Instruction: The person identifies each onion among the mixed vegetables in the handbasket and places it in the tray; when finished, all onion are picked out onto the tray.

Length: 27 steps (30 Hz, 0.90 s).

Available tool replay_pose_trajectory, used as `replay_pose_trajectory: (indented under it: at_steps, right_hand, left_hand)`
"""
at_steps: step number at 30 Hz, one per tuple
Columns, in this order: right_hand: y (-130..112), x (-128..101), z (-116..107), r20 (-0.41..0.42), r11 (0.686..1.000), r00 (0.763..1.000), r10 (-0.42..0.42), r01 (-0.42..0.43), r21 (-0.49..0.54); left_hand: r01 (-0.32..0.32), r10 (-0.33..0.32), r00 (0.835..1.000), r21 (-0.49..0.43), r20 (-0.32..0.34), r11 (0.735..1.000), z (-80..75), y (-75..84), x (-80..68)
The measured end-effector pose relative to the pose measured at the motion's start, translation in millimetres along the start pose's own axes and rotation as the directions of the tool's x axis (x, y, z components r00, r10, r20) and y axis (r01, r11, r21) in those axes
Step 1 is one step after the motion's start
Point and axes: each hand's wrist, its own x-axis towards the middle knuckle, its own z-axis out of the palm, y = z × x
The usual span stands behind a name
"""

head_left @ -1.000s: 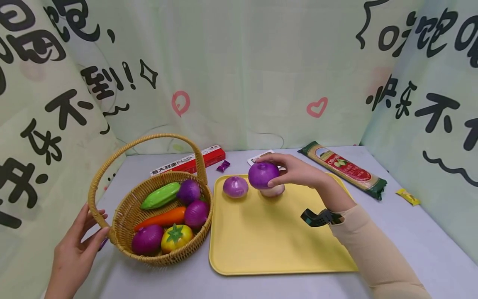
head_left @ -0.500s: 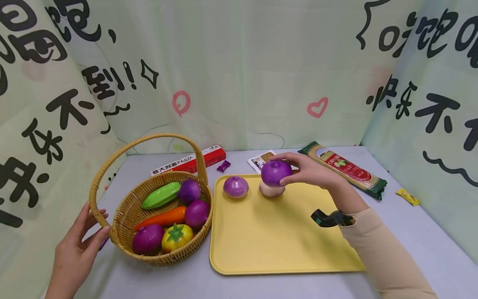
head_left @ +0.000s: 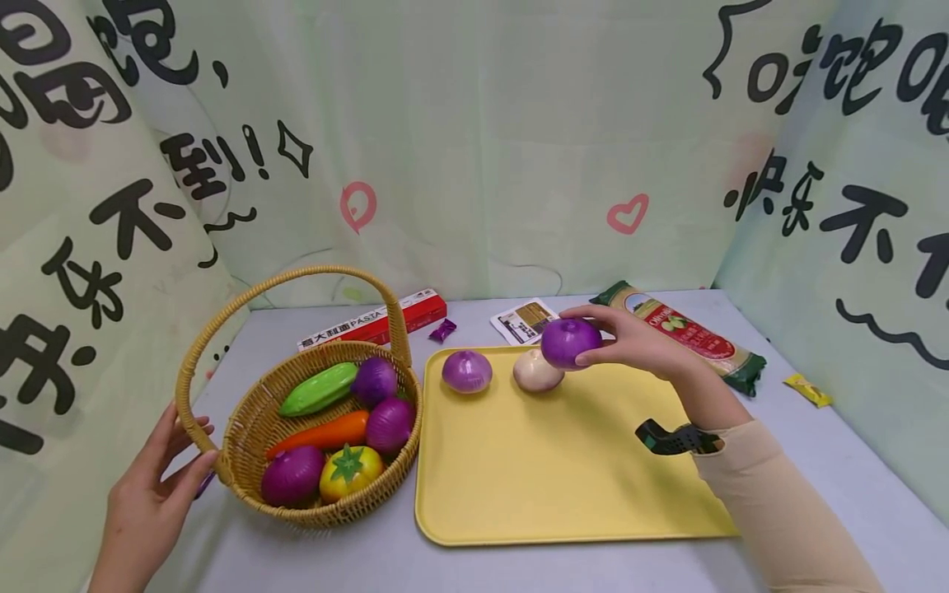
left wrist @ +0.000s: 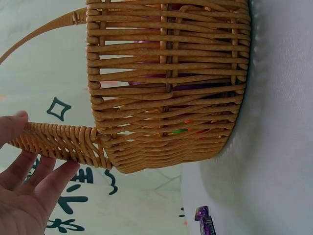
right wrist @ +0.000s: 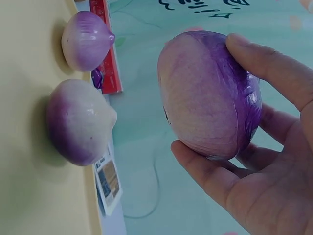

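My right hand (head_left: 630,342) grips a purple onion (head_left: 571,343) between thumb and fingers, above the back of the yellow tray (head_left: 563,478). In the right wrist view the held onion (right wrist: 208,95) is pale on one side and deep purple on the other. A whitish-purple onion (head_left: 537,371) and a lighter purple onion (head_left: 467,371) sit on the tray. My left hand (head_left: 151,498) pinches the base of the handle of the wicker basket (head_left: 248,428). Inside lie a green ridged vegetable (head_left: 320,389), a carrot (head_left: 319,433), a yellow tomato (head_left: 352,473) and several purple onions (head_left: 294,476).
Behind the basket lies a red pasta box (head_left: 423,310), near a purple-wrapped candy (head_left: 443,330). A printed packet (head_left: 523,321) and a green-ended pasta bag (head_left: 689,333) are behind the tray. A yellow candy (head_left: 808,390) lies at the right. Printed curtains enclose the table.
My right hand has moved right with the purple onion, past the whitish-purple onion, which now shows fully along with the printed packet. My left hand stays on the basket handle.
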Motion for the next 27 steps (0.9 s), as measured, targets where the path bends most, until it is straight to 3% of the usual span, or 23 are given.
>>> replay_pose_trajectory:
  at_steps: [12,20,27]
  right_hand:
    - [21,-4,-4,-0.046,1.0,0.999,-0.006,0.005,-0.027]
    - [40,-3,-6,-0.056,0.999,0.998,0.031,-0.031,-0.008]
    - [54,-1,-9,-0.077,0.998,0.995,0.061,-0.06,0.02]
  left_hand:
    - [-0.034,0.033,0.999,-0.04,-0.019,0.999,-1.3,1.1,-1.4]
    - [-0.098,0.094,0.994,-0.09,-0.047,0.991,-1.1,3.7,-2.5]
    - [-0.067,0.064,0.997,-0.083,-0.038,0.994,-1.8,5.4,-1.5]
